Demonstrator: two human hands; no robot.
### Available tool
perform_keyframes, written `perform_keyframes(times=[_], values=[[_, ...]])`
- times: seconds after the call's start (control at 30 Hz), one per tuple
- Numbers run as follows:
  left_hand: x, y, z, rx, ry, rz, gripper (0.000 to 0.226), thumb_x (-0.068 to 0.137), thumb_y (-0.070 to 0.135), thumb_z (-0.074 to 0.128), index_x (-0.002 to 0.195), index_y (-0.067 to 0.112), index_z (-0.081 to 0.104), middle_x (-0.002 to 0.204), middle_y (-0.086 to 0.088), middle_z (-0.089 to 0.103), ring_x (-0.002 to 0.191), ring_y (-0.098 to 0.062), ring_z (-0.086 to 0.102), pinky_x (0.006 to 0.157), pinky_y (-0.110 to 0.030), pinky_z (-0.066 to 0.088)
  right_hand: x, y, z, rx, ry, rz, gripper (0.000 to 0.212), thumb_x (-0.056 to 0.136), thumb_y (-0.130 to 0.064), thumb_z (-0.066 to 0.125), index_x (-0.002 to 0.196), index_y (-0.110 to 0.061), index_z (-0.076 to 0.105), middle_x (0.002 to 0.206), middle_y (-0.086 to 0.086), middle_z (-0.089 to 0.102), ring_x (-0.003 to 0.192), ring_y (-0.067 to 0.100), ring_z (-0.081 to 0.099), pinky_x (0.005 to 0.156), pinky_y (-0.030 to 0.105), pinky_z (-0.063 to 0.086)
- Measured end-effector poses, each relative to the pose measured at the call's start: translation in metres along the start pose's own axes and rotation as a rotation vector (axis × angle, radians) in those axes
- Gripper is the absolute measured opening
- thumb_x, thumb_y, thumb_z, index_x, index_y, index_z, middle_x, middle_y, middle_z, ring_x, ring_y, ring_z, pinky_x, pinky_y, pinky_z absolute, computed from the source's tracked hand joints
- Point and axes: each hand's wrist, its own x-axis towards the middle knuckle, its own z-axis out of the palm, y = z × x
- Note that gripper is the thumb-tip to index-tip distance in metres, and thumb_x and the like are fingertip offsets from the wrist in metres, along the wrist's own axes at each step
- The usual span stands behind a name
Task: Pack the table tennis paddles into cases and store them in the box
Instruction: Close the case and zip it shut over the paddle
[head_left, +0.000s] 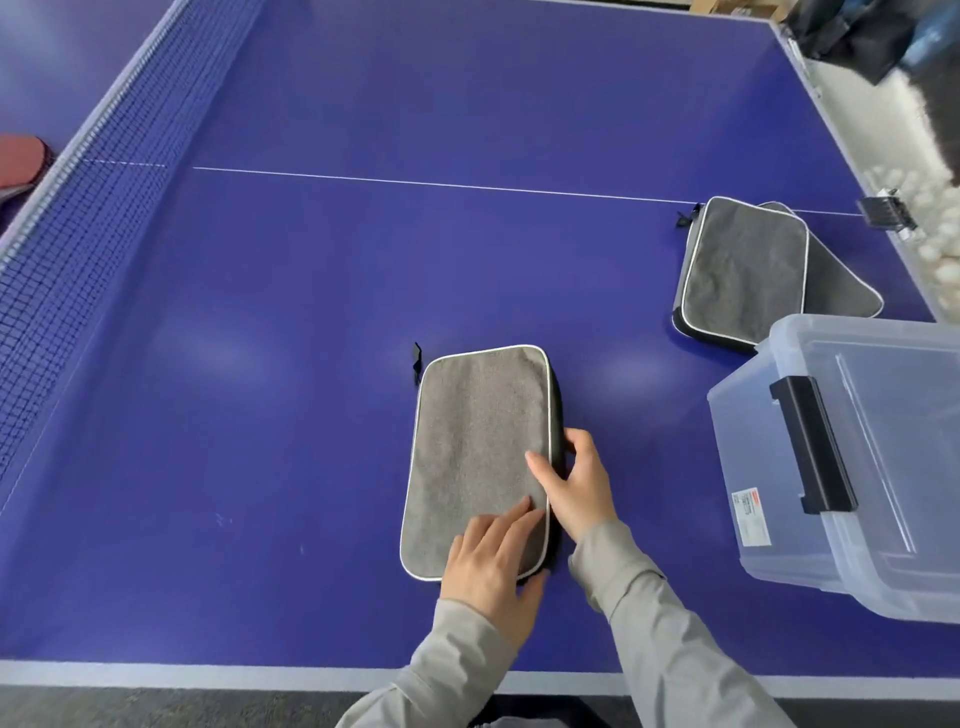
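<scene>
A grey fabric case (478, 457) lies flat on the blue tabletop (260, 364), near the person's edge. The left hand (488, 566) rests palm-down on the case's near corner, fingers (511, 519) spread flat and gripping nothing. The right hand (574, 488) is at the case's right side, thumb on the top panel and fingers curled round the dark edge, a light pinch on that side wall; whether it holds a zip pull cannot be told.

The case looks soft-skinned but padded, light, with a cloth surface that should not slip. It probably holds its shape best when lifted by the long edges or slid onto a palm, not by the small black loop (416, 358) at its far corner.

Two more grey cases (743, 270) lie stacked farther off to the right. The clear plastic box (852, 457) stands just right of the hands, its black latch (810, 447) facing the person; nothing shows inside it. A red paddle (21, 158) lies beyond the net (88, 197).
</scene>
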Motion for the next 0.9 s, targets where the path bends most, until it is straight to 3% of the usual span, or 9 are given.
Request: perform_keyframes(times=[0.1, 0.2, 0.33, 0.47, 0.63, 0.77, 0.9], values=[[0.003, -0.024, -0.005, -0.087, 0.096, -0.178, 0.051, 0.072, 0.036, 0.075, 0.117, 0.013, 0.064, 0.123, 0.001, 0.063, 0.108, -0.021, 0.060, 0.090, -0.036, 0.047, 0.009, 0.012, -0.001, -0.048, 0.027, 0.032, 0.035, 0.084, -0.014, 0.066, 0.115, -0.008, 0.051, 0.114, 0.006, 0.054, 0.096, 0.015, 0.050, 0.083, 0.024, 0.038], [0.017, -0.066, -0.019, -0.130, 0.199, -0.607, 0.057, 0.077, 0.036, 0.074, 0.126, 0.014, 0.056, 0.133, -0.003, 0.053, 0.122, -0.024, 0.047, 0.103, -0.037, 0.036, 0.017, 0.022, 0.000, -0.062, 0.014, 0.093, 0.037, 0.086, -0.014, 0.064, 0.119, -0.007, 0.049, 0.117, 0.005, 0.051, 0.098, 0.015, 0.047, 0.085, 0.023, 0.036], [0.045, -0.101, -0.028, -0.546, 0.124, -0.949, 0.074, 0.079, 0.040, 0.071, 0.141, 0.019, 0.035, 0.138, -0.002, 0.043, 0.122, -0.021, 0.046, 0.102, -0.039, 0.040, 0.023, 0.035, 0.003, -0.054, 0.012, 0.188, 0.039, 0.088, -0.014, 0.061, 0.123, -0.007, 0.047, 0.122, 0.010, 0.052, 0.105, 0.023, 0.053, 0.087, 0.026, 0.040], [0.070, -0.114, -0.022, -0.665, 0.071, -1.004, 0.077, 0.077, 0.038, 0.073, 0.140, 0.019, 0.035, 0.128, 0.001, 0.051, 0.097, -0.017, 0.055, 0.078, -0.031, 0.043, 0.027, 0.039, 0.004, -0.061, -0.017, 0.214, 0.048, 0.090, -0.015, 0.059, 0.134, -0.011, 0.041, 0.134, 0.010, 0.049, 0.120, 0.026, 0.049, 0.104, 0.036, 0.039], [0.087, -0.121, -0.014, -0.634, 0.010, -1.061, 0.068, 0.072, 0.040, 0.077, 0.128, 0.016, 0.048, 0.107, 0.003, 0.059, 0.086, -0.016, 0.057, 0.076, -0.032, 0.043, 0.028, 0.040, 0.004, -0.023, -0.071, 0.178, 0.056, 0.093, -0.007, 0.052, 0.143, -0.025, 0.034, 0.137, 0.007, 0.047, 0.124, 0.023, 0.047, 0.108, 0.042, 0.038], [0.089, -0.120, -0.014, -0.653, -0.047, -1.039, 0.049, 0.068, 0.040, 0.080, 0.105, 0.020, 0.055, 0.088, 0.008, 0.062, 0.076, -0.013, 0.060, 0.059, -0.025, 0.045, 0.032, 0.045, 0.002, -0.015, -0.100, 0.198, 0.053, 0.095, -0.007, 0.047, 0.144, -0.024, 0.036, 0.144, 0.005, 0.043, 0.131, 0.022, 0.042, 0.111, 0.042, 0.034], [0.092, -0.116, -0.011, -0.684, -0.091, -1.054, 0.054, 0.064, 0.035, 0.084, 0.104, 0.018, 0.053, 0.092, 0.002, 0.062, 0.083, -0.021, 0.064, 0.070, -0.036, 0.055, 0.035, 0.049, -0.001, -0.032, -0.088, 0.212, 0.052, 0.097, -0.007, 0.043, 0.144, -0.026, 0.034, 0.146, 0.004, 0.042, 0.132, 0.023, 0.041, 0.111, 0.042, 0.034]])
